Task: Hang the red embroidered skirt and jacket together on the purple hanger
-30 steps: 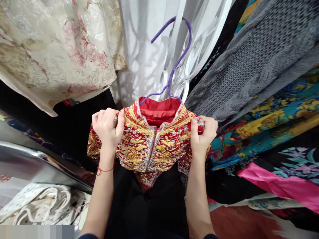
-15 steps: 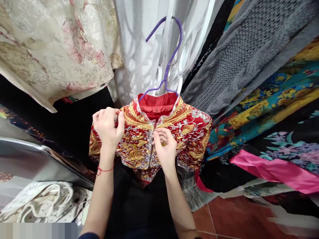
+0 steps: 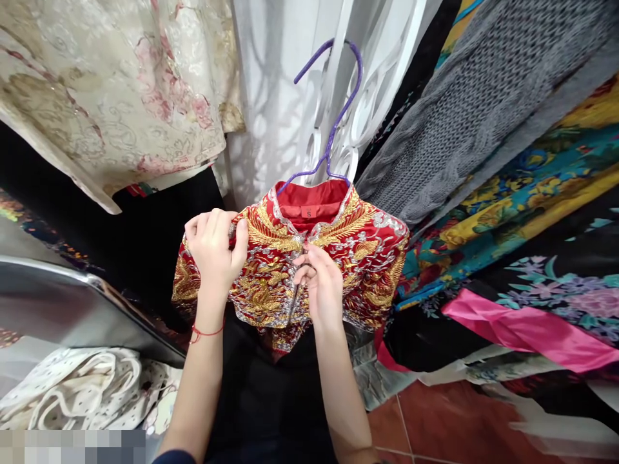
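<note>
The dial is centred on the embroidered red jacket (image 3: 264, 280), which is suspended by its shoulders, front facing the wearer of the camera, from a purple hanger (image 3: 333, 132). The hanger's hook stands toward 1 o'clock, in front of white metal scrollwork (image 3: 362, 122). The left hand (image 3: 215, 245), at 9 o'clock, is clamped on the jacket's shoulder: the fingers fold over the top edge, and the thumb bears on the front with its tip upward. A red string (image 3: 207, 332) encircles the left wrist. The right hand (image 3: 323, 277) is at the dial's centre, on the front opening just below the collar (image 3: 282, 209). Its thumb and forefinger meet or nearly meet at the silver-trimmed edge, and the remaining fingers are loosely curled; whether cloth is pinched between the tips cannot be told. The two hands are apart, with embroidered cloth between them. Inside the collar, toward 12 o'clock, a red label (image 3: 308, 211) bears the letter S. Surrounding items: a cream floral garment (image 3: 120, 96) at 10 o'clock, a grey knit (image 3: 464, 96) at 2, a pink sash (image 3: 527, 330) between 3 and 4, and a bundled spotted cloth (image 3: 72, 386) at 8.
</note>
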The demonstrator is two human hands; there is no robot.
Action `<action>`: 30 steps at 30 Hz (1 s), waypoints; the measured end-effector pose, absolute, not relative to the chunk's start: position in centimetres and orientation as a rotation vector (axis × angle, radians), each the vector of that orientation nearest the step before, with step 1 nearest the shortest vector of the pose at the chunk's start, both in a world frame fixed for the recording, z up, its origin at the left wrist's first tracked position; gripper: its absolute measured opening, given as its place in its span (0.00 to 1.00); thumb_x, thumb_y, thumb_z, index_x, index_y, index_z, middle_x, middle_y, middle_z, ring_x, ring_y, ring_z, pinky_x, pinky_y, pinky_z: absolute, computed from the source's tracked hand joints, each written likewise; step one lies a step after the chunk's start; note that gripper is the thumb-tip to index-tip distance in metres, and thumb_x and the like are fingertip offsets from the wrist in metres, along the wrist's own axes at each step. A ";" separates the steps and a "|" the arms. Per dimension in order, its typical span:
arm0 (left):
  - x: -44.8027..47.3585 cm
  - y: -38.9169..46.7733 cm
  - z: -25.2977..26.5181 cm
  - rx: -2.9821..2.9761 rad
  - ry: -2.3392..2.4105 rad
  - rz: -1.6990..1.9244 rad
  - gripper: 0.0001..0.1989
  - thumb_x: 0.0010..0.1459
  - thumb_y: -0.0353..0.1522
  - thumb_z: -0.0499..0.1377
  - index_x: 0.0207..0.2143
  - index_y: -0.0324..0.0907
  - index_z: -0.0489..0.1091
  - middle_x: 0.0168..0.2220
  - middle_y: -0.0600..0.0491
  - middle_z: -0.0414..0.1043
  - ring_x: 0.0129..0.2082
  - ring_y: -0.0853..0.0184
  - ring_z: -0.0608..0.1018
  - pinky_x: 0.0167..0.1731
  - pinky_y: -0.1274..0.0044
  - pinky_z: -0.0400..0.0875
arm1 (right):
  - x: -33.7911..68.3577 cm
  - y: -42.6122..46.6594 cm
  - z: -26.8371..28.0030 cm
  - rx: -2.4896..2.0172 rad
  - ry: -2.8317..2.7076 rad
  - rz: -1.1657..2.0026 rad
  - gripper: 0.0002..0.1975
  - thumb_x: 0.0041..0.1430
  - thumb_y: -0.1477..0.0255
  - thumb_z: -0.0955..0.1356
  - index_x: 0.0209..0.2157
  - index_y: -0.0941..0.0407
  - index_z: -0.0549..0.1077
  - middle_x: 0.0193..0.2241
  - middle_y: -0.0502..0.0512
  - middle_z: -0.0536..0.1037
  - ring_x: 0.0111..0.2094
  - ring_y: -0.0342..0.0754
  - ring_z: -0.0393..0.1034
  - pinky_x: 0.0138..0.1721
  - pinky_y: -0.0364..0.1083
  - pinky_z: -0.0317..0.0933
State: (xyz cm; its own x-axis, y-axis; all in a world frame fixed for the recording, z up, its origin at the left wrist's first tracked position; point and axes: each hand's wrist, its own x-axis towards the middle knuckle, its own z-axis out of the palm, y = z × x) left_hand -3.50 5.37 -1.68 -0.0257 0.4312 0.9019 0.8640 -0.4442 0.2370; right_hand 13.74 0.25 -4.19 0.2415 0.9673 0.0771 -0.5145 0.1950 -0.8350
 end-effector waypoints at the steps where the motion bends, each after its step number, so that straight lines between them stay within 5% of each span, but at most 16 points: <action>1: -3.5 5.3 -1.8 -1.860 -1.352 -1.461 0.13 0.67 0.38 0.50 0.34 0.42 0.70 0.31 0.50 0.72 0.36 0.61 0.71 0.46 0.67 0.58 | 13.8 0.4 -4.2 -0.811 -0.736 1.137 0.15 0.53 0.61 0.73 0.36 0.57 0.75 0.24 0.49 0.79 0.16 0.37 0.65 0.19 0.39 0.53; 8: -3.6 5.5 -2.2 -1.860 -1.416 -1.503 0.14 0.67 0.39 0.51 0.37 0.42 0.72 0.34 0.49 0.74 0.40 0.59 0.74 0.52 0.64 0.60 | 14.4 1.4 -3.9 -0.926 -1.031 0.923 0.16 0.59 0.57 0.70 0.28 0.56 0.73 0.22 0.48 0.77 0.16 0.38 0.66 0.22 0.40 0.59; 12: -3.0 4.7 -3.6 -1.849 -1.361 -1.652 0.16 0.67 0.38 0.52 0.51 0.42 0.71 0.51 0.45 0.74 0.56 0.57 0.73 0.62 0.62 0.58 | 14.6 1.1 -5.0 -0.905 -1.070 0.875 0.16 0.61 0.58 0.70 0.28 0.56 0.72 0.21 0.46 0.75 0.17 0.38 0.67 0.23 0.40 0.61; 15: -2.2 2.5 -7.3 -1.815 -1.411 -1.866 0.20 0.66 0.35 0.54 0.59 0.41 0.65 0.62 0.41 0.66 0.64 0.57 0.68 0.60 0.64 0.64 | 14.4 0.7 -6.2 -0.916 -1.069 0.905 0.16 0.62 0.58 0.70 0.28 0.56 0.72 0.19 0.45 0.73 0.15 0.37 0.65 0.20 0.39 0.58; 19: -0.9 -1.0 -13.8 -1.881 -1.670 -2.024 0.09 0.68 0.33 0.53 0.42 0.41 0.72 0.41 0.47 0.77 0.43 0.64 0.79 0.42 0.73 0.73 | 13.9 0.2 -8.4 -0.938 -1.074 0.989 0.18 0.62 0.56 0.69 0.29 0.56 0.73 0.18 0.45 0.72 0.15 0.37 0.64 0.19 0.39 0.57; 21: -0.3 -2.2 -16.2 -2.053 -1.864 -1.990 0.12 0.68 0.35 0.52 0.34 0.42 0.72 0.33 0.51 0.76 0.35 0.67 0.78 0.37 0.76 0.72 | 13.6 0.0 -10.3 -0.974 -1.049 1.021 0.19 0.61 0.54 0.69 0.29 0.56 0.72 0.18 0.45 0.72 0.15 0.38 0.64 0.19 0.39 0.57; 30: 1.0 -2.2 -19.1 -2.526 -2.379 -1.535 0.14 0.66 0.42 0.53 0.35 0.44 0.72 0.35 0.52 0.79 0.31 0.68 0.78 0.34 0.78 0.68 | 13.8 -0.8 -21.6 -1.267 -0.945 1.293 0.26 0.49 0.43 0.70 0.26 0.54 0.69 0.15 0.45 0.68 0.14 0.41 0.62 0.20 0.43 0.57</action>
